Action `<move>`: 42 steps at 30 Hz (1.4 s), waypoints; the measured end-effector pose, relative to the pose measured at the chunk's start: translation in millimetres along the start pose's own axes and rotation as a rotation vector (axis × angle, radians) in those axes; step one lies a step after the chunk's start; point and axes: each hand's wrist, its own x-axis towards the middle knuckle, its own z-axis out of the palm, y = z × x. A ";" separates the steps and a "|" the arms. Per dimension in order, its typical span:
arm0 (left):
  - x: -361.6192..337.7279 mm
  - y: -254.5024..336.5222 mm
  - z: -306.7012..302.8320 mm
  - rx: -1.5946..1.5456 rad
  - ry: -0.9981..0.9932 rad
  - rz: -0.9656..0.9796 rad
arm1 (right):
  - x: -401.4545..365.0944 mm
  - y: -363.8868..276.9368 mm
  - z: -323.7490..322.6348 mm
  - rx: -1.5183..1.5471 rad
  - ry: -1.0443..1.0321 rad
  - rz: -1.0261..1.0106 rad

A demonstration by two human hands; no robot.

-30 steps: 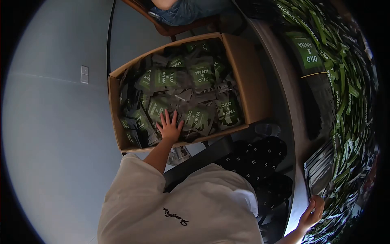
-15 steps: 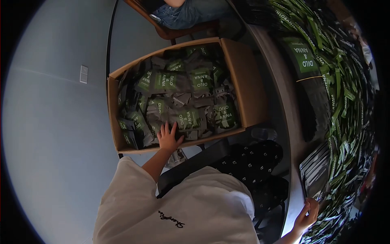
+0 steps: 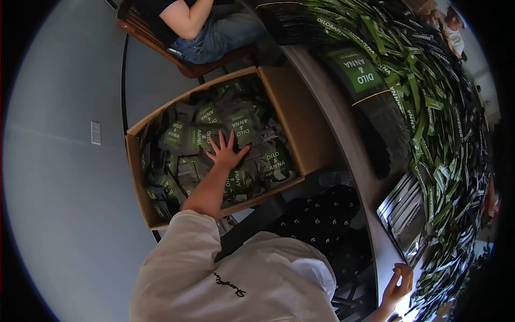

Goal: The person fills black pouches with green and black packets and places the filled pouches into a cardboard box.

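My left hand lies palm down with fingers spread on the printed packets that fill a cardboard box. These packets are flat, black and green, with "DILO & ANNA" on them. My right hand is at the table edge, its fingers curled together close to a stack of dark, shiny packets. Whatever those fingers may hold cannot be made out.
A long table runs along the right, heaped with green and black strips. On it lies a banded bundle of pouches. Beyond the box, a person in jeans sits on a wooden chair.
My left hand has moved from the near side of the box farther in over the packets, fingers now spread wider. My right hand stays near the stack. The view has shifted.
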 end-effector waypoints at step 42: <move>-292.3 262.3 -51.3 -0.369 0.505 1.713 | 188.0 174.5 -66.8 -0.078 0.496 0.103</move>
